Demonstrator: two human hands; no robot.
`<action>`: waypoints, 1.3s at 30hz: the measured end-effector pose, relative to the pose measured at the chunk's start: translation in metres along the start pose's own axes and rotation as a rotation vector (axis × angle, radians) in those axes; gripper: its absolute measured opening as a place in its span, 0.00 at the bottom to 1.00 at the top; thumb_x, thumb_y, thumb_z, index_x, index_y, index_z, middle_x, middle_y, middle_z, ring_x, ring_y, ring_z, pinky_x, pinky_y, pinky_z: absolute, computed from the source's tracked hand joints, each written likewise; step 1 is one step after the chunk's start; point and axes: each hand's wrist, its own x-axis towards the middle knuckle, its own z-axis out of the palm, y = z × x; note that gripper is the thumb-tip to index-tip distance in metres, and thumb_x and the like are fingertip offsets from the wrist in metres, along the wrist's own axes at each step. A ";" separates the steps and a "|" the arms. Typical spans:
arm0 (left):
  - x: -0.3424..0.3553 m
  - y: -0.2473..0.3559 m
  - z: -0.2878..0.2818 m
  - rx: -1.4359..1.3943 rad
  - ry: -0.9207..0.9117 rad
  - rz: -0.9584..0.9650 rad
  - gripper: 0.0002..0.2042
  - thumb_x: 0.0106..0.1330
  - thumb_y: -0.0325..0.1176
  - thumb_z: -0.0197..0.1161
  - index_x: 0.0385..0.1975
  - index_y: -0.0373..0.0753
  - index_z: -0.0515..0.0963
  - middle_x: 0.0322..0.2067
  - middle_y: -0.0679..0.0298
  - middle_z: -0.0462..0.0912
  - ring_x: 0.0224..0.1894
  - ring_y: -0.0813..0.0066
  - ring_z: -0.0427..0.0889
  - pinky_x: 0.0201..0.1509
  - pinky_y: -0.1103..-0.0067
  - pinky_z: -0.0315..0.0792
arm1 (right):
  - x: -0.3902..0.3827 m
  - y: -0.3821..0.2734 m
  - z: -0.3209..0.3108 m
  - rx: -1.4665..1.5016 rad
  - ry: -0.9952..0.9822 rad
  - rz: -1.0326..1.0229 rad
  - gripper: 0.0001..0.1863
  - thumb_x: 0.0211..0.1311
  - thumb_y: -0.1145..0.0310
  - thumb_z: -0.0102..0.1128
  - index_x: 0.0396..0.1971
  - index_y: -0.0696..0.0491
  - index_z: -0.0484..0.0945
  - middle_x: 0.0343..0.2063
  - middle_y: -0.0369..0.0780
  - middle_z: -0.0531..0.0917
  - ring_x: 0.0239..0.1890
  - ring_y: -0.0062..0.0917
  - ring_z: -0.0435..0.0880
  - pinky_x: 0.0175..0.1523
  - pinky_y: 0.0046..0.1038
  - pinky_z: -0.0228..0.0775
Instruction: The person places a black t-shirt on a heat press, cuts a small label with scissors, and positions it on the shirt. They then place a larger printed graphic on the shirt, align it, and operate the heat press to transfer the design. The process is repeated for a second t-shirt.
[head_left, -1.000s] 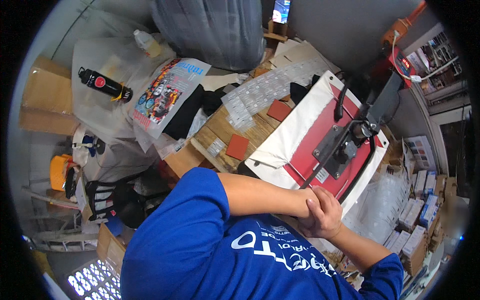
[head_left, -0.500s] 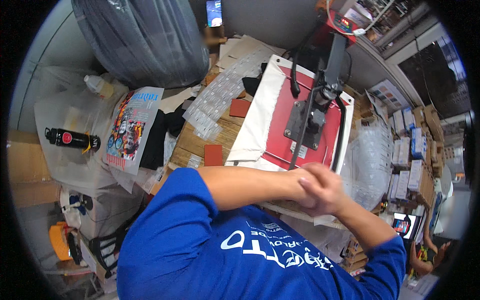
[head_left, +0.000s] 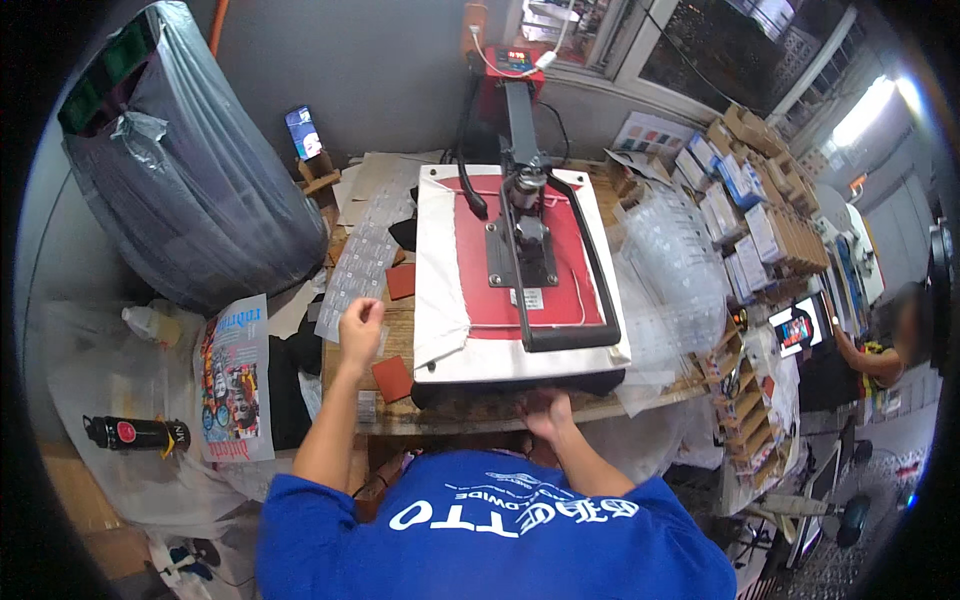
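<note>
My left hand [head_left: 359,333] is raised left of the heat press, fingers curled in, with nothing visible in them. It is over the table's left part, between two reddish-brown squares [head_left: 392,380]. My right hand [head_left: 547,414] is low at the front edge of the press, just below its black lower pad [head_left: 470,391]; its fingers are blurred and partly in shadow. The heat press has a red top plate [head_left: 480,270] on white cloth [head_left: 437,300], a black looped handle [head_left: 570,338] and a red control box [head_left: 512,62] behind.
A patterned clear sheet [head_left: 362,262] lies on the wooden table [head_left: 395,415]. Further left are a printed sheet [head_left: 232,385], a black bottle [head_left: 135,433] and a large grey plastic-wrapped bundle [head_left: 195,170]. Clear plastic [head_left: 665,265] and stacked boxes [head_left: 765,235] stand right; another person [head_left: 880,368] holds a tablet.
My clasped hands have come apart. The left moved to the left side of the press, the right down to its front edge. The view has turned, so the press now looks upright.
</note>
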 end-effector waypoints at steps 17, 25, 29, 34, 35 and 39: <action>0.203 -0.150 0.142 -0.259 -0.140 -0.473 0.21 0.75 0.37 0.59 0.61 0.28 0.77 0.51 0.50 0.86 0.54 0.61 0.83 0.53 0.67 0.77 | -0.088 0.097 -0.107 -0.280 0.199 -0.336 0.16 0.73 0.77 0.50 0.58 0.54 0.75 0.52 0.47 0.81 0.48 0.43 0.83 0.53 0.47 0.81; 0.103 -0.042 0.087 0.142 0.424 0.657 0.14 0.62 0.31 0.75 0.43 0.31 0.83 0.38 0.61 0.86 0.39 0.61 0.82 0.45 0.67 0.72 | -0.184 -0.016 -0.041 -1.376 0.001 0.250 0.17 0.74 0.56 0.63 0.42 0.58 0.85 0.33 0.39 0.86 0.34 0.21 0.86 0.36 0.27 0.80; -0.090 0.041 0.090 -0.176 -0.140 0.427 0.06 0.61 0.27 0.67 0.37 0.40 0.83 0.38 0.59 0.83 0.41 0.57 0.82 0.55 0.64 0.75 | -0.148 -0.018 0.046 -1.202 -0.132 -0.201 0.26 0.76 0.46 0.58 0.52 0.57 0.79 0.40 0.41 0.86 0.37 0.26 0.85 0.41 0.31 0.78; -0.201 0.162 0.101 0.145 -0.636 1.037 0.09 0.55 0.26 0.74 0.36 0.36 0.85 0.35 0.58 0.86 0.41 0.54 0.86 0.54 0.60 0.79 | -0.143 -0.012 0.125 -1.135 -0.157 -0.723 0.21 0.70 0.63 0.62 0.54 0.60 0.72 0.45 0.50 0.84 0.48 0.42 0.85 0.51 0.42 0.77; -0.211 0.183 0.097 0.064 -0.553 0.922 0.08 0.56 0.24 0.73 0.35 0.36 0.85 0.35 0.58 0.86 0.42 0.54 0.86 0.52 0.62 0.80 | -0.169 -0.031 0.132 -1.277 -0.098 -0.899 0.16 0.68 0.66 0.61 0.49 0.61 0.74 0.41 0.53 0.85 0.45 0.45 0.86 0.49 0.43 0.76; -0.213 0.248 0.115 0.013 -0.599 0.521 0.22 0.56 0.19 0.71 0.52 0.36 0.80 0.46 0.55 0.85 0.48 0.53 0.85 0.57 0.62 0.78 | -0.351 -0.121 0.126 -2.332 -0.423 -1.120 0.17 0.63 0.57 0.68 0.34 0.57 0.76 0.29 0.56 0.82 0.37 0.58 0.82 0.41 0.52 0.72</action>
